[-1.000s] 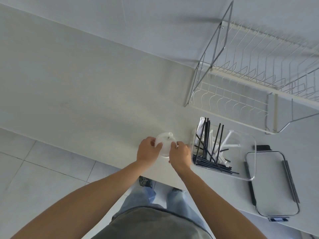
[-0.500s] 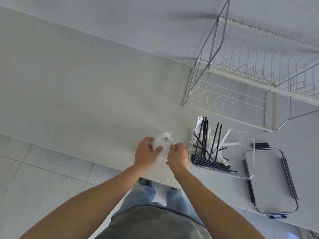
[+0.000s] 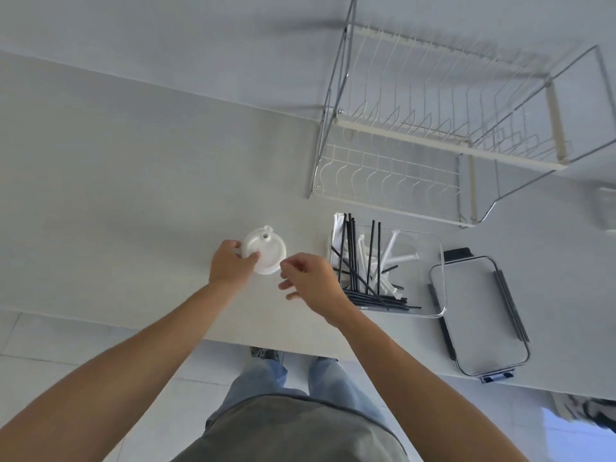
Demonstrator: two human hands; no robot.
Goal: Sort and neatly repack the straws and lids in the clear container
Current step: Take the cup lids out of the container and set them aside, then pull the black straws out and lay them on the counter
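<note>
My left grip [image 3: 230, 263] holds the lid [image 3: 265, 251] on the tabletop [image 3: 133, 211], thumb on top. My right grip [image 3: 308, 278] hangs loose, holding nothing, between lid and container [image 3: 430, 305] of straws [image 3: 353, 261].

lid stack [image 3: 266, 250]: the left hand [image 3: 230, 265] covers its left edge, so how many lids is too hard to tell.
right hand [image 3: 311, 278]: fingertips blurry.
clear container [image 3: 441, 261]: bottom ends of black straws [image 3: 353, 261] hide behind the hand.
dish rack [image 3: 450, 145]: cut off at the right edge.
</note>
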